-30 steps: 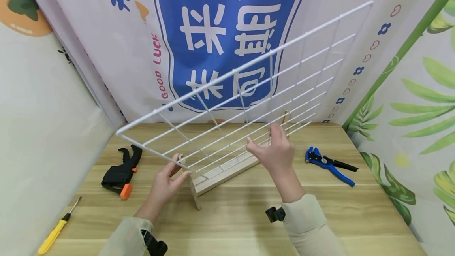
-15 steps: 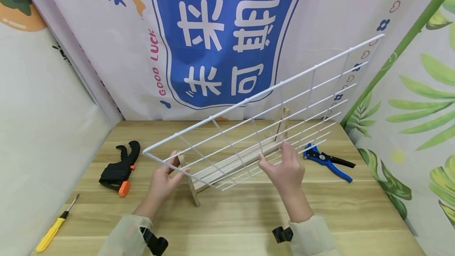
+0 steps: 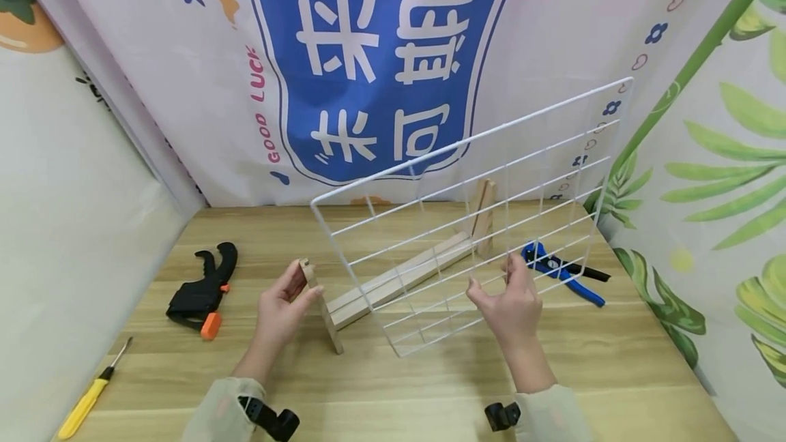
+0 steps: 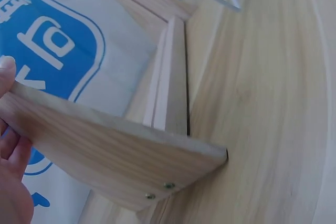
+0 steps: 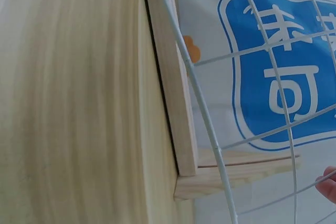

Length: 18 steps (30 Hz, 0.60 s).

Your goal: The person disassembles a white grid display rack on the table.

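Observation:
A white wire grid panel (image 3: 473,141) is held up at a tilt by my right hand (image 3: 512,305), thumb and fingers at its lower middle wires. Behind its lower left part stands a wooden frame: a low grooved beam (image 3: 345,314) joins a left end board (image 3: 325,312) to a slotted right end board (image 3: 485,217). My left hand (image 3: 279,305) pinches the top of the left end board. In the left wrist view, that board (image 4: 105,145) shows two screw heads. The right wrist view has the grid's edge wire (image 5: 210,124) in front of the frame, apart from it as far as visible.
On the table (image 3: 399,401), a black clamp with an orange tip (image 3: 199,295) lies at the left, and a yellow-handled screwdriver (image 3: 89,398) nearer the front. Blue-and-black wire strippers (image 3: 561,271) lie right of the frame, partly behind the grid. A printed cloth (image 3: 552,33) hangs behind.
The grid panel has come down and away from the left end board, toward the right and front, in my right hand. My left hand stays on that board.

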{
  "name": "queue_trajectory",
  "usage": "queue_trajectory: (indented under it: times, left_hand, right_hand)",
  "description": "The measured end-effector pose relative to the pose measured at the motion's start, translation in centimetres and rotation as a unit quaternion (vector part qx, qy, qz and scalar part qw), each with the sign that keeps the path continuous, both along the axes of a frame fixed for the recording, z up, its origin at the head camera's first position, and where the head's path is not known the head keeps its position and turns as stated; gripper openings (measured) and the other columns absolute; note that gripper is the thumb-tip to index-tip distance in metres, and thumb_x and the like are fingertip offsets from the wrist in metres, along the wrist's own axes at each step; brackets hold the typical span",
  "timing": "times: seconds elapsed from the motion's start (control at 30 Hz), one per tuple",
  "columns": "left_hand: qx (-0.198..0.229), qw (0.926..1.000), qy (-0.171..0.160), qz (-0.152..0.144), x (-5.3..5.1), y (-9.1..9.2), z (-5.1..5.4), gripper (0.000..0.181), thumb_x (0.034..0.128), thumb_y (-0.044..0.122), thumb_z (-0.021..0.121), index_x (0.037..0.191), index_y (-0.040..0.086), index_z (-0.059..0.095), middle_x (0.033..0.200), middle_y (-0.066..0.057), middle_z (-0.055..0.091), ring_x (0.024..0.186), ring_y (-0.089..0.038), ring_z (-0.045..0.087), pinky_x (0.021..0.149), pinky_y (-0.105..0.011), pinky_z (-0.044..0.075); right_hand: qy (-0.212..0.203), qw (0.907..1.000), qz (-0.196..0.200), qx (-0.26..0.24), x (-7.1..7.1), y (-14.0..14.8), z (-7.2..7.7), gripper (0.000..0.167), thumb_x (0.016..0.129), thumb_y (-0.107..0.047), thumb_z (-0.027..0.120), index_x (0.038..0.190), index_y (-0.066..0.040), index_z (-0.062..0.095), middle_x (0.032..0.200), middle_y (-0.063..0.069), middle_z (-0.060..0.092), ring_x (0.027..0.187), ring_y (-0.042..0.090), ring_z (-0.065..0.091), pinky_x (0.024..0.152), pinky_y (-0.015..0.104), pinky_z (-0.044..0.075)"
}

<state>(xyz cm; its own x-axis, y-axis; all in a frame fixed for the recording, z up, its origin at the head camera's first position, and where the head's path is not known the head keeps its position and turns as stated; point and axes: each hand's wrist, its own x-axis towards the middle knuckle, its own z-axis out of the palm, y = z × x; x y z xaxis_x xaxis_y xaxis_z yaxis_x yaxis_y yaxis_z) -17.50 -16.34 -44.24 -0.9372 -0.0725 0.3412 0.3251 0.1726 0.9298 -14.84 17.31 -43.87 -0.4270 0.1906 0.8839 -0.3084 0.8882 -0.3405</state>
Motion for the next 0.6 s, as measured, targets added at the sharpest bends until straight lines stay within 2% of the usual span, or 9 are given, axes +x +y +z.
queue_trajectory:
  times: [0.1,0.13,0.27,0.47,0.6]
  left_hand:
    - [0.021,0.9991,-0.034,0.014,0.1,0.1,0.3,0.057,0.0747,-0.013,0.068,0.128,-0.009,0.048,0.119,-0.019,0.058,0.099,0.012,0.055,0.089,-0.010,0.044]
    - [0.025,0.9988,-0.040,0.017,0.1,0.1,0.4,0.057,0.0751,-0.013,0.068,0.128,-0.008,0.049,0.121,-0.023,0.055,0.099,0.012,0.055,0.089,-0.010,0.044]
    - [0.029,0.9975,-0.057,0.030,0.1,-0.1,0.6,0.058,0.0765,-0.008,0.070,0.130,-0.005,0.048,0.124,-0.022,0.053,0.099,0.012,0.055,0.088,-0.009,0.044]
    - [0.036,0.9967,-0.056,0.046,0.0,-0.7,0.7,0.059,0.0761,-0.008,0.070,0.131,-0.001,0.049,0.125,-0.019,0.053,0.101,0.009,0.056,0.088,-0.010,0.045]
    - [0.028,0.9968,-0.055,0.050,0.1,-1.3,0.8,0.059,0.0768,-0.005,0.071,0.131,0.001,0.050,0.125,-0.017,0.054,0.103,0.007,0.056,0.088,-0.011,0.046]
  right_hand:
    - [-0.029,0.9990,0.012,-0.031,0.4,0.5,-0.6,0.063,0.065,-0.031,0.067,0.111,0.004,0.043,0.073,0.018,0.057,0.059,0.031,0.057,0.043,0.041,0.050]
    - [-0.032,0.9988,0.013,-0.036,0.5,0.6,-0.8,0.065,0.064,-0.030,0.068,0.113,0.004,0.042,0.074,0.018,0.057,0.060,0.030,0.056,0.043,0.041,0.051]
    - [-0.037,0.9989,0.003,-0.026,0.6,1.0,-1.3,0.067,0.065,-0.030,0.067,0.118,0.003,0.044,0.072,0.017,0.055,0.058,0.029,0.055,0.042,0.042,0.049]
    - [-0.046,0.9988,-0.013,-0.004,0.7,1.6,-2.0,0.066,0.067,-0.032,0.064,0.119,0.005,0.049,0.073,0.020,0.061,0.061,0.033,0.060,0.042,0.044,0.050]
    - [-0.076,0.9971,-0.001,0.000,1.0,1.8,-2.4,0.066,0.067,-0.030,0.067,0.118,0.007,0.049,0.069,0.019,0.059,0.055,0.031,0.057,0.035,0.034,0.046]
